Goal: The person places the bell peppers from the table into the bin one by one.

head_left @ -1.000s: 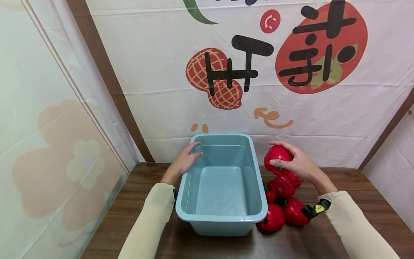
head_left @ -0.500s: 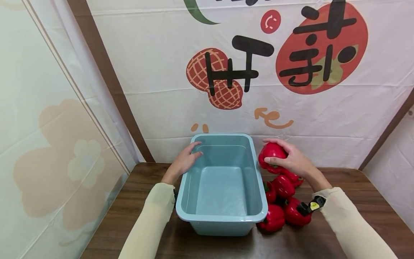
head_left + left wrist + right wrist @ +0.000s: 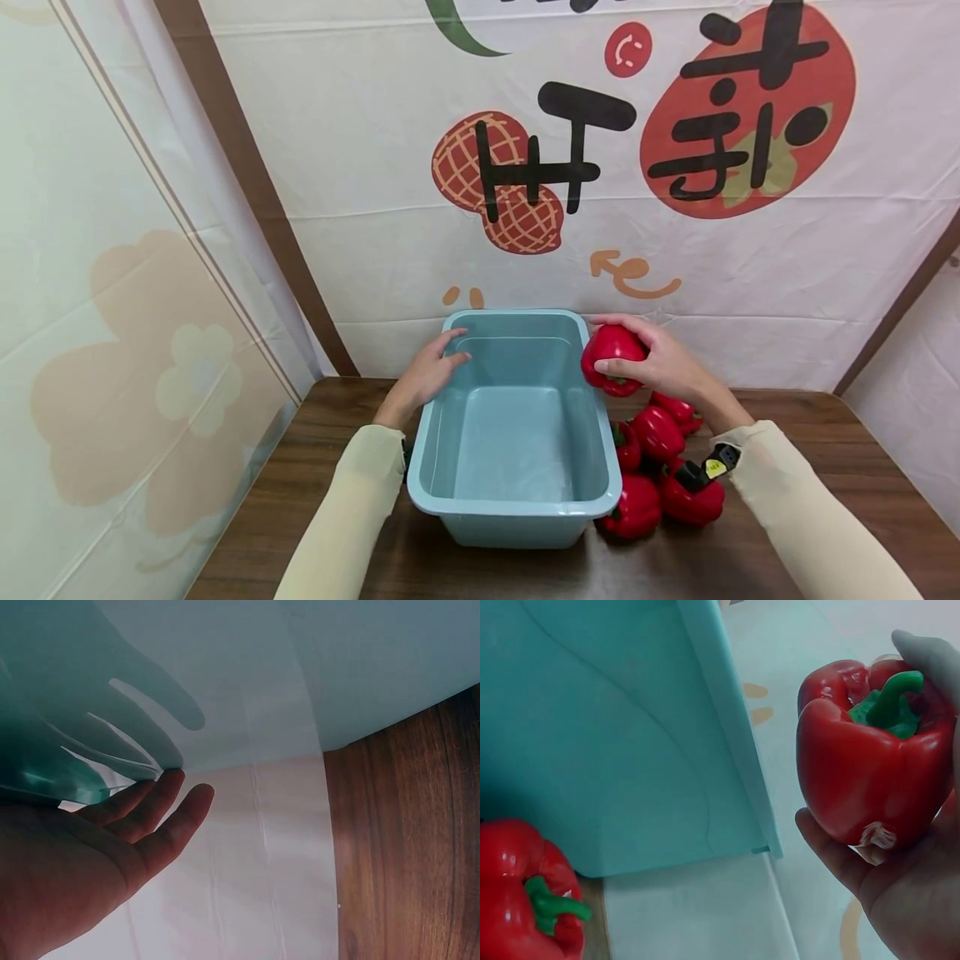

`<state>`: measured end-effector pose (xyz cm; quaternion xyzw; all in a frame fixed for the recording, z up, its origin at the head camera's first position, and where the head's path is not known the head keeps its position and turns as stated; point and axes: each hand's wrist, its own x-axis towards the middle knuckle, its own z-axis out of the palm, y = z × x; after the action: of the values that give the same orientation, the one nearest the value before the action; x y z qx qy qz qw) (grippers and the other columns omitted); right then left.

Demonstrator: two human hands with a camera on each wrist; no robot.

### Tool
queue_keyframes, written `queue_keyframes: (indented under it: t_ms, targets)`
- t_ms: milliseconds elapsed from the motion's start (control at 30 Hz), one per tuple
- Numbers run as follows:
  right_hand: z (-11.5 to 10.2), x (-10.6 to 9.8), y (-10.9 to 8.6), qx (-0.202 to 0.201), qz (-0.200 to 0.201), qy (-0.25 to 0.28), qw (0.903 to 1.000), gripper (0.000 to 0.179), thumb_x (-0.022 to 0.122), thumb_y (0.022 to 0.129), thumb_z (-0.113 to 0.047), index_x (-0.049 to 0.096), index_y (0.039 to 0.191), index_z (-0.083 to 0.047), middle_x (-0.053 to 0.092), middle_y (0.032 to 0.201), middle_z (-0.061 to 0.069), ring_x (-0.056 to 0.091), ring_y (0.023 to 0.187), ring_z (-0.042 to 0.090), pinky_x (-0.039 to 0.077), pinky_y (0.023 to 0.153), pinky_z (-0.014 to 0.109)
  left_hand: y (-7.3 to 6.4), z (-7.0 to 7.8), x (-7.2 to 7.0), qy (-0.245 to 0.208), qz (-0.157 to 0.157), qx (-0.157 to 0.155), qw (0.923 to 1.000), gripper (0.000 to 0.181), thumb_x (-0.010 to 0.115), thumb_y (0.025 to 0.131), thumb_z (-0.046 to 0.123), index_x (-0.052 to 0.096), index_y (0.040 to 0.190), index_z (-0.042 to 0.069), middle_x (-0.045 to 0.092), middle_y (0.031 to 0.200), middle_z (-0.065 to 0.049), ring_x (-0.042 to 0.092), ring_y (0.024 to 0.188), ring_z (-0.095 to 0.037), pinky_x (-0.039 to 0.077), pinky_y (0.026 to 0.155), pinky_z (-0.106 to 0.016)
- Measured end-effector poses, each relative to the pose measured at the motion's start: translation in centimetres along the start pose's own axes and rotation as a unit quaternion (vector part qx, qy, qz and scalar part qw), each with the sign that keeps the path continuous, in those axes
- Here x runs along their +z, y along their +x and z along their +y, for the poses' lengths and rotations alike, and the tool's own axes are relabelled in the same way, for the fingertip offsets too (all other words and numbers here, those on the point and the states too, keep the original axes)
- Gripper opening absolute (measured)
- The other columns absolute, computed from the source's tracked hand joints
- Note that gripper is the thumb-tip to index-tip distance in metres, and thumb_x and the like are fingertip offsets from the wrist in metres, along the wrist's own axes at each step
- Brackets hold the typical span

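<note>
A red bell pepper point(image 3: 611, 346) is in my right hand point(image 3: 669, 360), thumb on the near side and fingers on the far side. It is held up beside the right rim of a light blue plastic tub point(image 3: 517, 507). In the right wrist view the pepper's green stem point(image 3: 889, 705) shows, with my palm behind and under it. My left hand point(image 3: 429, 371) rests at the tub's left rim, thumb over the inside. The left wrist view shows its fingers point(image 3: 169, 832) fairly straight and spread near the tub's outer wall point(image 3: 247, 682); the thumb is hidden there.
Several more red bell peppers point(image 3: 655, 433) lie in a cluster against the tub's right side. All stand on a dark wooden table point(image 3: 802, 467). A white printed cloth point(image 3: 360, 167) hangs behind the table. A black wrist strap point(image 3: 723, 458) overlaps one pepper in the head view.
My right hand has moved left with the bell pepper, from above the other peppers to the tub's right rim. The left hand and the tub have stayed put.
</note>
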<state>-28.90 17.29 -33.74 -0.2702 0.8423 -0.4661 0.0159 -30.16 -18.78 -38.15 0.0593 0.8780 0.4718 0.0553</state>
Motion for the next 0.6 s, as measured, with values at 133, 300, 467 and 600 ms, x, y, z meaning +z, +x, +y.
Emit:
queue_keyframes:
  t_ms: [133,300,467,600]
  targets:
    - [-0.5,0.2,0.5,-0.019,-0.008,0.000,0.9998,0.067,0.079,0.082,-0.028,0.050,0.142,-0.022,0.053,0.133,0.007,0.051,0.117,0.033,0.057,0.079,0.040,-0.1,0.0,0.1,-0.003,-0.001,-0.003,1.0000,0.055,0.048,0.101,0.033,0.034,0.154,0.024,0.025,0.162,-0.012,0.040,0.138,-0.041,0.037,0.104,-0.066]
    - [-0.9,0.9,1.1,-0.049,-0.017,-0.001,0.9986,0.068,0.080,0.081,-0.023,0.050,0.142,-0.018,0.054,0.133,0.008,0.052,0.117,0.033,0.057,0.079,0.038,-0.1,0.0,0.1,-0.004,0.000,-0.007,1.0000,0.054,0.047,0.102,0.032,0.033,0.154,0.025,0.026,0.161,-0.013,0.043,0.134,-0.043,0.039,0.101,-0.067]
    - [-1.2,1.8,1.3,-0.045,-0.027,0.011,0.9986,0.070,0.082,0.079,-0.025,0.051,0.141,-0.019,0.054,0.134,0.008,0.051,0.117,0.034,0.058,0.077,0.038,0.0,0.0,0.1,-0.004,0.000,-0.007,1.0000,0.054,0.047,0.102,0.033,0.034,0.154,0.025,0.026,0.162,-0.012,0.041,0.136,-0.043,0.039,0.101,-0.067]
    - [-1.4,2.5,1.5,-0.041,-0.037,0.020,0.9983,0.072,0.083,0.077,-0.027,0.051,0.141,-0.022,0.054,0.133,0.007,0.051,0.118,0.034,0.058,0.077,0.039,-0.1,0.0,0.1,-0.005,0.000,-0.009,0.9999,0.054,0.047,0.101,0.034,0.034,0.153,0.025,0.026,0.162,-0.012,0.042,0.135,-0.043,0.039,0.101,-0.067]
